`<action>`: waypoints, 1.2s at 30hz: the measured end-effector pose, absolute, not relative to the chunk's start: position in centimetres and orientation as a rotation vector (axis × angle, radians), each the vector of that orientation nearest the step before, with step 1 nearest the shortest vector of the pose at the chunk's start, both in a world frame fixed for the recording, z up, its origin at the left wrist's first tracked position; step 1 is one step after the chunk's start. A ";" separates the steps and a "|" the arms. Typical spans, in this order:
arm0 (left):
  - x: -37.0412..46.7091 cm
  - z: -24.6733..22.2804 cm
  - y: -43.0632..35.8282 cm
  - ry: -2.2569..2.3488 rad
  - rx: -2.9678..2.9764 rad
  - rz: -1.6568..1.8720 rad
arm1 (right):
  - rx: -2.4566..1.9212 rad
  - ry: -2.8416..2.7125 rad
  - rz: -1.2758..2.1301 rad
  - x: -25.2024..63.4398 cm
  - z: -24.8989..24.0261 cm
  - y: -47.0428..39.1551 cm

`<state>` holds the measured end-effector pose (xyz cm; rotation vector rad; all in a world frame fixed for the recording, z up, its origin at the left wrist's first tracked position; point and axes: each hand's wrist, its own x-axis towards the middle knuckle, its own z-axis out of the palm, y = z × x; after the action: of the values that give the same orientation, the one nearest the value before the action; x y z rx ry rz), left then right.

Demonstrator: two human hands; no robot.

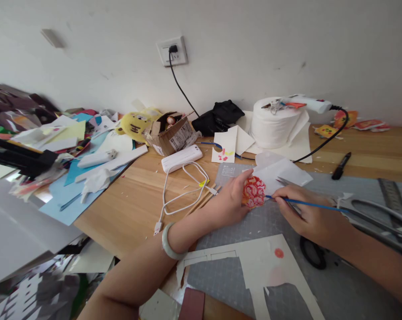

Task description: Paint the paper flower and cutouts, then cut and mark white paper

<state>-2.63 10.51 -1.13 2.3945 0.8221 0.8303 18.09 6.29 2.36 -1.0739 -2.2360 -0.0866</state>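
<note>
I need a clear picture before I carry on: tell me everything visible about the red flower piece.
The red flower piece shows red and pale pink petals, with orange at its left. It looks like coloured paper. The left hand holds its left side, partly hiding it, over the grey cutting mat. The blue stick in the right hand points at its right edge; whether they touch is unclear.
</note>
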 end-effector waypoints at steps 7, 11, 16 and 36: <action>-2.3 -1.2 10.0 0.800 2.538 0.903 | -1.090 -2.199 -0.177 18.1 2.5 6.4; -2.3 -1.2 9.9 0.816 2.571 0.896 | -1.092 -2.223 -0.207 18.0 2.7 6.4; -2.3 -1.0 9.9 0.808 2.567 0.917 | -1.127 -2.220 -0.168 17.7 2.9 6.4; -2.5 -0.4 10.0 0.867 2.475 0.804 | -1.303 -2.065 0.182 17.8 2.5 6.6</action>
<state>-2.50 9.96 -0.37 2.4752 0.8668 0.8038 17.82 6.56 2.50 -1.3026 -2.0650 0.1821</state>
